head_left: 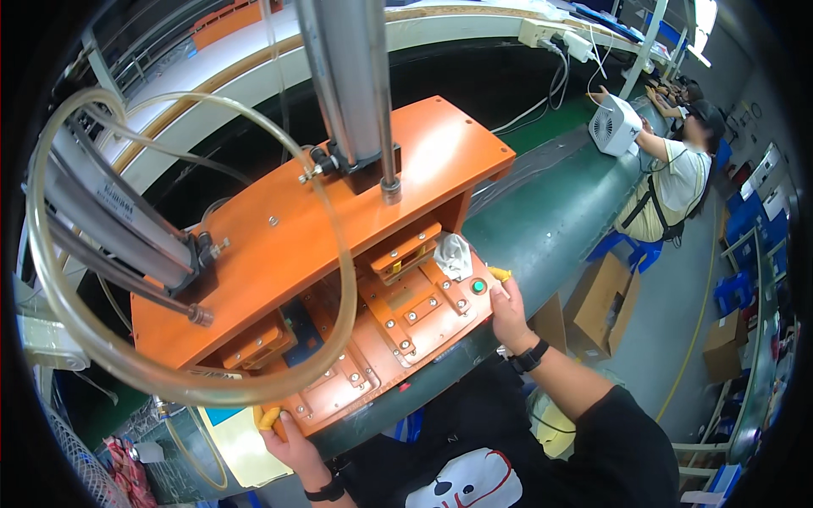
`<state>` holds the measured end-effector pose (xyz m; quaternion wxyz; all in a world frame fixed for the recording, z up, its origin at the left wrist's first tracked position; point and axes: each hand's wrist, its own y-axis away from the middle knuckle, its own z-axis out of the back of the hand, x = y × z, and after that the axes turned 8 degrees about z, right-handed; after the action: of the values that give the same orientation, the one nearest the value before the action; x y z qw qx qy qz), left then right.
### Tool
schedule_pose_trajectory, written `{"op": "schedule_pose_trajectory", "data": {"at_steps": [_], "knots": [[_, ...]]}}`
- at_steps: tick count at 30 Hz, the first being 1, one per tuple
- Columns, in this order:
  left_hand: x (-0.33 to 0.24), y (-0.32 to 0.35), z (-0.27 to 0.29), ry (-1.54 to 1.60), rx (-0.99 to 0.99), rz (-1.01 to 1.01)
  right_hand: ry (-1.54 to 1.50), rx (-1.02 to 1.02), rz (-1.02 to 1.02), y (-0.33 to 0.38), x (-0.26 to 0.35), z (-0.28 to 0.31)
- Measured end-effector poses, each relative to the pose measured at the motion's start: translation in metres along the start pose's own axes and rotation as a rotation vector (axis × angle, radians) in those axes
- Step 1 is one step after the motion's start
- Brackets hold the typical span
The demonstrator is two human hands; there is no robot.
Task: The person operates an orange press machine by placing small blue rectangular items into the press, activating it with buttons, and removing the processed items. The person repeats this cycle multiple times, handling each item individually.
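In front of me stands an orange pneumatic press [339,212] with two upright metal cylinders. Its lower base plate [398,356] carries bolted metal blocks and slots. My left hand [295,444] is closed at the plate's near left corner, a yellow finger cot on one finger. At the right end, my right hand [511,317] curls around the plate's edge beside a green button [478,286], also with a yellow cot. Some fingertips of both hands are hidden. A crumpled white cloth [453,256] lies on the plate behind the button.
A clear air hose [347,279] loops in front of the press. The green bench [542,229] runs away to the right, bearing a white fan-like box [615,125]. A co-worker [682,169] sits beyond it. Cardboard boxes [603,305] stand on the floor at right; yellow sheets [241,444] lie left.
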<state>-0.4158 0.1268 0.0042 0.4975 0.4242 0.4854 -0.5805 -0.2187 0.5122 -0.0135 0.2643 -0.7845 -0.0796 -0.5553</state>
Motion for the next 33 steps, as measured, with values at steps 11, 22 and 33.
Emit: {"op": "schedule_pose_trajectory", "data": {"at_steps": [11, 22, 33], "knots": [[-0.02, 0.01, -0.009, 0.026, -0.036, 0.099, 1.084, 0.237, 0.253, -0.232, -0.022, 0.097], [-0.011, 0.009, -0.007, 0.062, -0.039, 0.075, 1.85, 0.466, 0.256, -0.328, -0.072, 0.068], [0.01, -0.003, 0.003, 0.005, 0.009, -0.034, 0.565, 0.375, 0.186, -0.236, 0.051, 0.074]]}}
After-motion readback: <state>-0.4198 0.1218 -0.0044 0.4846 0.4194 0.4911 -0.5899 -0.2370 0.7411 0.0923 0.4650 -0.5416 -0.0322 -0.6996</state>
